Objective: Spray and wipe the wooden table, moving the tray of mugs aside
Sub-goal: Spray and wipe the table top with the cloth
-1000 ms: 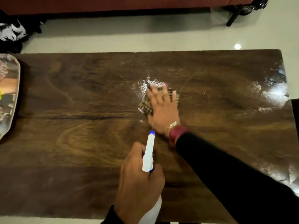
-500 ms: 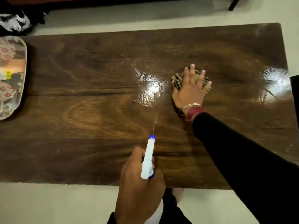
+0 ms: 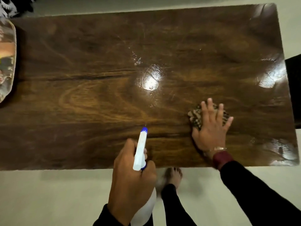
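Note:
The dark wooden table (image 3: 91,98) fills most of the view, with wet shiny patches near its middle and right end. My right hand (image 3: 210,128) presses flat, fingers spread, on a checked cloth (image 3: 196,117) at the table's front right. My left hand (image 3: 132,180) grips a white spray bottle (image 3: 140,150) with a blue nozzle tip, held over the front edge and pointing toward the table's middle. The tray of mugs (image 3: 8,62) sits at the far left end, cut off by the frame edge.
Pale tiled floor (image 3: 57,193) lies in front of the table and behind it. My bare foot (image 3: 173,176) stands just under the front edge. A dark object (image 3: 294,88) stands right beside the table's right end.
My right hand has slid the cloth from the table's middle toward the right and then nearer the front edge. The view has tilted down; the spray bottle stays in my left hand.

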`<state>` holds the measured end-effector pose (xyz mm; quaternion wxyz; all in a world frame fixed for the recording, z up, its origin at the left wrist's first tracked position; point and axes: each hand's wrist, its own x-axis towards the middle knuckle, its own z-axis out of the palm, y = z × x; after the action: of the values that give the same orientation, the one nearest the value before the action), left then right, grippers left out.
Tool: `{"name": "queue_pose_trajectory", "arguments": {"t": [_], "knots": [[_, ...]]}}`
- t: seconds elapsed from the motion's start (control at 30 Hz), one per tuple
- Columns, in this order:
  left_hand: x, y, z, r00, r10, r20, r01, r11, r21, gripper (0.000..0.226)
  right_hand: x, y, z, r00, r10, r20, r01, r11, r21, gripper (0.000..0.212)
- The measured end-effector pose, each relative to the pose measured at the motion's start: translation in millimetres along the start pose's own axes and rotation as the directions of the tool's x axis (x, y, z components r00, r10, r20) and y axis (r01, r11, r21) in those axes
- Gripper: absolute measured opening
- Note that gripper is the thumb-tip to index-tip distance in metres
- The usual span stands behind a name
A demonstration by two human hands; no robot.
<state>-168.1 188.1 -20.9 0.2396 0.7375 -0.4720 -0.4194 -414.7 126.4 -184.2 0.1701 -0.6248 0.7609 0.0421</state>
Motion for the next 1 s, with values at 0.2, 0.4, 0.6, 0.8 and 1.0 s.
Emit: {"name": "queue_pose_trajectory", "arguments": {"t": [0.2, 0.4, 0.6, 0.8, 1.0], "knots": [[-9, -18, -11, 0.996, 0.04, 0.075, -0.045, 0.997, 0.055, 0.018, -24, -92, 25, 0.992, 0.079, -0.099, -0.074, 0.996, 0.05, 0.095], [-13, -37, -32, 0.996, 0.019, 0.085, -0.025, 0.997, 0.078, 0.024, -115, -102, 71, 0.954, -0.296, -0.042, 0.292, 0.954, -0.069, 0.107], [-19, -55, -60, 0.996, -0.026, 0.083, 0.02, 0.997, 0.071, 0.016, -47, -75, 33, 0.976, 0.216, -0.032, -0.212, 0.974, 0.08, 0.091], [-21, -75, -77, 1.0, 0.01, 0.029, -0.013, 0.992, 0.123, 0.021, -30, -220, 44, 0.999, -0.009, -0.048, 0.011, 0.999, 0.046, 0.1], [-24, -85, -91, 0.994, 0.009, -0.109, -0.004, 0.999, 0.04, 0.035, -132, -266, 87, 0.894, -0.446, 0.05, 0.448, 0.883, -0.138, 0.089]]}}
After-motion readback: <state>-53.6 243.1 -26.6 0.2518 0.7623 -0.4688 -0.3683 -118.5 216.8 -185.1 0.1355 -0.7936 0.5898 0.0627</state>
